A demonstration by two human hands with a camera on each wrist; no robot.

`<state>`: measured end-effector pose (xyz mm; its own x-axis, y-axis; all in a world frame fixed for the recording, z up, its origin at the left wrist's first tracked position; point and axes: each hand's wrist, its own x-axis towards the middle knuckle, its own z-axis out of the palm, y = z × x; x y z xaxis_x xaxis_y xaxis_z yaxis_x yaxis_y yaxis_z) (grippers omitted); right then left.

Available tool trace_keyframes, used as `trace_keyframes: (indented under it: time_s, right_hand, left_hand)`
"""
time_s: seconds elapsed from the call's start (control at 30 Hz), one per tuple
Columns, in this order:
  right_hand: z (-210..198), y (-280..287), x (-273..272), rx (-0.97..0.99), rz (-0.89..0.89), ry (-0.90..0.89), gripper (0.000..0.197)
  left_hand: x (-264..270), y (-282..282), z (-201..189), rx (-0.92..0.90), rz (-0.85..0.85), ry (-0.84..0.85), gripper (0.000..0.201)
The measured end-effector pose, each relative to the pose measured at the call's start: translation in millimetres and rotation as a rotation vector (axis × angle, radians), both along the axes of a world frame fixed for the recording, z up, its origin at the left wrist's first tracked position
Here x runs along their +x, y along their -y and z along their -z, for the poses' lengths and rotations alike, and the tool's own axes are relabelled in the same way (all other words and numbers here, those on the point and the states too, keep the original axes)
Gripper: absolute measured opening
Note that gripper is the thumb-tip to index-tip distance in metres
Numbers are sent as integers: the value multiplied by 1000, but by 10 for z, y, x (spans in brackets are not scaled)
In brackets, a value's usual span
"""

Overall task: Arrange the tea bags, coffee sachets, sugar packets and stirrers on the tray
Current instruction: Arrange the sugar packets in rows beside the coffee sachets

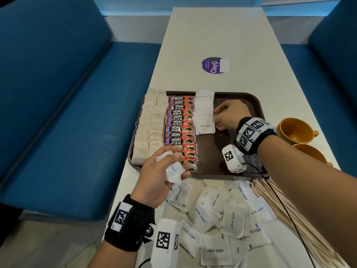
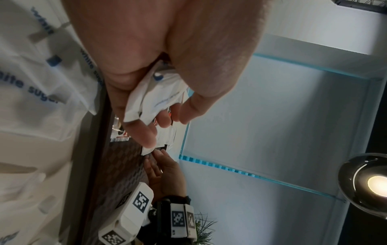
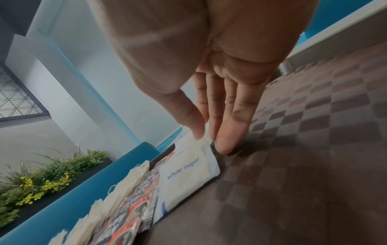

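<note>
Left hand clutched crumpled sugar packets, right hand – fingers straight only from the wrist view – touched the tray's sugar row

"KOPI JUAN" is printed in white on each red coffee sachet in the column on the tray. "white sugar" stands in blue on the nearest packet of the sugar row on the tray, on the loose sugar packets on the table, and partly, as "sugar", on the packet held in the left hand. A purple round sticker on the table reads "ClayG", its end covered; its smaller print is illegible.
</note>
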<state>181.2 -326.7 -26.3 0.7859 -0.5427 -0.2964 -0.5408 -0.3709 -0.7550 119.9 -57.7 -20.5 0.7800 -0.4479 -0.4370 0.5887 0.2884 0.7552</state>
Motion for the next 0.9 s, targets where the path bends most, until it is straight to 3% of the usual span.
trace_keyframes:
  time_s: [0.33, 0.57, 0.9]
  right_hand:
    - [-56, 36, 12, -38, 1, -61, 14]
    - [-57, 31, 172, -139, -5, 25, 20]
    - [-64, 58, 152, -157, -2, 11, 20]
  left_hand:
    - [6, -11, 0, 7, 0, -6, 14]
    - [15, -43, 9, 6, -15, -20, 16]
    - [40, -75, 11, -29, -9, -18, 18]
